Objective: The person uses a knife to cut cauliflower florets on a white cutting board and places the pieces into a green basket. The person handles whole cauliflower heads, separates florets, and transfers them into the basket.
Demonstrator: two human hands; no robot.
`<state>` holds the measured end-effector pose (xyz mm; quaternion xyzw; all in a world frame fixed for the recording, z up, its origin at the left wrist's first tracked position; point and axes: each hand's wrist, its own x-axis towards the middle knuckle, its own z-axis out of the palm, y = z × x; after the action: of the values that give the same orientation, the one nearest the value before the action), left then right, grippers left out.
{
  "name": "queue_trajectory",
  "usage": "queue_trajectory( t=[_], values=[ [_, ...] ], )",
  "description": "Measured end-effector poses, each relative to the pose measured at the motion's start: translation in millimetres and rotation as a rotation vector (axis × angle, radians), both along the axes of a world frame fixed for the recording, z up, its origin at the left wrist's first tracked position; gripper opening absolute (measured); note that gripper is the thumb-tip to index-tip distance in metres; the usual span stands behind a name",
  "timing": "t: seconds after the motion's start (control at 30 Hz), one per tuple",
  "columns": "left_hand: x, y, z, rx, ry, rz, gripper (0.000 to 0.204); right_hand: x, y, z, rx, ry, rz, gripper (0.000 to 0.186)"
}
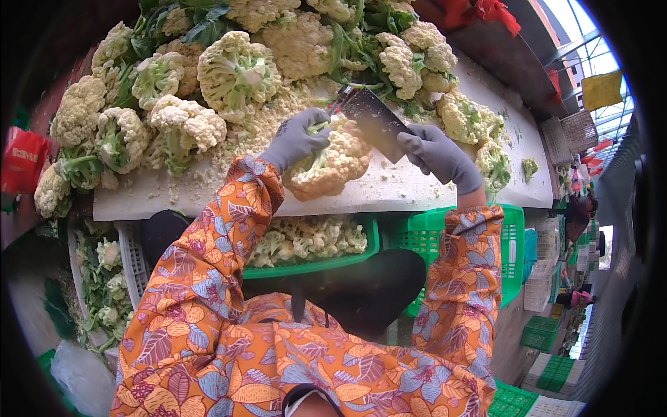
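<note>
My left hand (299,139), in a grey glove, is closed round the stem of a cauliflower (335,165) and tilts it over the white work board (417,187). My right hand (439,154), gloved alike, grips a cleaver (379,119) with a broad dark blade flecked with crumbs. The blade reaches up and left, just beside the cauliflower; whether its edge touches cannot be told. The cleaver's handle is hidden in my fist. Behind my hands lies a heap of cauliflowers (240,73) with green leaves, and pale crumbs are strewn about them.
Below the board's near edge stands a green basket (313,265) of cut florets. Another green basket (511,243) is by my right forearm. To the left, a white crate (132,257) adjoins leafy trimmings (104,285). Stacked crates (549,333) and other people (580,212) appear far right.
</note>
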<state>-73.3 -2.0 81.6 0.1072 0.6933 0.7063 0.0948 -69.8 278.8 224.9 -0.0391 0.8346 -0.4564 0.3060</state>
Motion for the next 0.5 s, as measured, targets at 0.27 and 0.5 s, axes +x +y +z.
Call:
queue_trajectory(
  t=[0.27,0.5],
  values=[
    [-6,5,-10,-0.215,-0.091,-0.049,0.03,-42,-39,-3,0.066,-0.099,0.226,0.024],
    [8,-37,-56,0.021,0.312,0.244,0.04,-32,-16,-18,-0.098,0.503,-0.224,0.03]
  ],
)
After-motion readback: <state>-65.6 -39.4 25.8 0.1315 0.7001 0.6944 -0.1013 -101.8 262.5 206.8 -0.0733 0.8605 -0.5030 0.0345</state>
